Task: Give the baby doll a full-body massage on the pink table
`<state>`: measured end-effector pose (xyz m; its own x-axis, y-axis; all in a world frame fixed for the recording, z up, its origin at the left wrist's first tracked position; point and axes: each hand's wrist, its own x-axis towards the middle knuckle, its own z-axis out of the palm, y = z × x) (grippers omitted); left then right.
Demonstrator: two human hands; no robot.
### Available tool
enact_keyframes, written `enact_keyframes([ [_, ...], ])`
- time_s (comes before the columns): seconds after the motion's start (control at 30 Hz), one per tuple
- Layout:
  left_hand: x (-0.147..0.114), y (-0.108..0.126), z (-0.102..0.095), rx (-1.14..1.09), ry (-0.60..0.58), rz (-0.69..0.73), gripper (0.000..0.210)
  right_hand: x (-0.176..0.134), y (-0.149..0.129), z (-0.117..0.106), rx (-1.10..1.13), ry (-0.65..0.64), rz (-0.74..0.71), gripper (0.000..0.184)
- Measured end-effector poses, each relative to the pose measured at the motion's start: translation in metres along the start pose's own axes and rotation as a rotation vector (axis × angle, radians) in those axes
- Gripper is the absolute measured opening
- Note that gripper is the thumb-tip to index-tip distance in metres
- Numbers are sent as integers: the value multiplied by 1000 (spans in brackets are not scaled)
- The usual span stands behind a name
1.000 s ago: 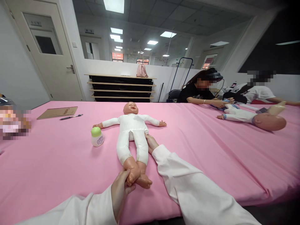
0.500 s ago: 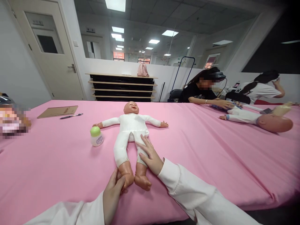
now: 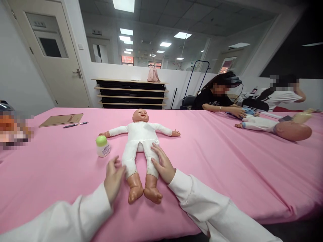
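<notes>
A baby doll (image 3: pixel 141 132) with a white cloth body lies on its back on the pink-covered table (image 3: pixel 202 161), arms spread, bare feet toward me. My right hand (image 3: pixel 164 165) rests with fingers stretched over the doll's leg on the right. Beside the other leg, my left hand (image 3: pixel 114 176) is raised a little, fingers apart and slightly curled, holding nothing. Whether its thumb touches the white cloth leg, I cannot tell. A small white jar (image 3: pixel 103 146) with a green lid stands on the table just beyond my left hand, below the doll's outstretched arm.
A brown notebook (image 3: pixel 62 120) and a pen (image 3: pixel 75 124) lie at the far left. Across the table to the right, a person in black (image 3: pixel 217 97) handles blue cloth near a second doll (image 3: pixel 280 127). Another person in white (image 3: pixel 280 95) sits farther back.
My left hand has let go of the doll's foot and moved up and left, beside the leg. My right hand stays on the other leg. The co-worker's hands have shifted slightly.
</notes>
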<state>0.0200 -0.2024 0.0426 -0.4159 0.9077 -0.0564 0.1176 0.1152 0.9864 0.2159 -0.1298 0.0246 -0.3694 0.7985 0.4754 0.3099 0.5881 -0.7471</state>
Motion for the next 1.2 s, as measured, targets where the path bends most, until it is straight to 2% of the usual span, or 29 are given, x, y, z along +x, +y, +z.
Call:
enact_keyframes([
  [0.1, 60, -3, 15, 36, 91, 219, 51, 18, 13, 4, 88, 86, 66, 52],
  [0.2, 95, -10, 34, 51, -4, 283, 48, 34, 29, 9, 166, 135, 180, 62],
  [0.33, 94, -20, 47, 95, -210, 303, 51, 37, 34, 10, 143, 51, 269, 63],
  [0.43, 80, -23, 48, 134, -212, 316, 51, 27, 24, 10, 130, -26, 326, 62],
  [0.53, 66, -26, 49, 163, -193, 329, 50, 16, 13, 13, 108, -43, 362, 63],
  [0.6, 60, -29, 50, 193, -141, 377, 48, 11, 9, 14, 92, -32, 359, 63],
  [0.63, 59, -29, 48, 214, -72, 432, 47, 9, 8, 14, 86, -19, 350, 63],
  [0.7, 63, -26, 38, 264, 138, 613, 48, 8, 6, 12, 83, 39, 321, 60],
  [0.77, 78, -21, 19, 315, 355, 837, 52, 11, 1, 8, 91, 132, 261, 55],
  [0.83, 99, -17, -7, 373, 478, 997, 52, 19, -11, 4, 114, 219, 175, 47],
  [0.9, 119, -16, -30, 442, 584, 1066, 49, 32, -29, 3, 151, 254, 95, 38],
  [0.97, 134, -18, -45, 482, 686, 1013, 53, 50, -46, 8, 229, 212, 50, 30],
  [1.03, 141, -23, -49, 475, 724, 941, 60, 69, -58, 19, 399, 88, 69, 25],
  [1.07, 142, -25, -48, 459, 702, 924, 64, 77, -61, 27, 534, 10, 113, 23],
  [1.2, 144, -34, -37, 425, 491, 949, 75, 97, -47, 59, 1156, -254, 461, 24],
])
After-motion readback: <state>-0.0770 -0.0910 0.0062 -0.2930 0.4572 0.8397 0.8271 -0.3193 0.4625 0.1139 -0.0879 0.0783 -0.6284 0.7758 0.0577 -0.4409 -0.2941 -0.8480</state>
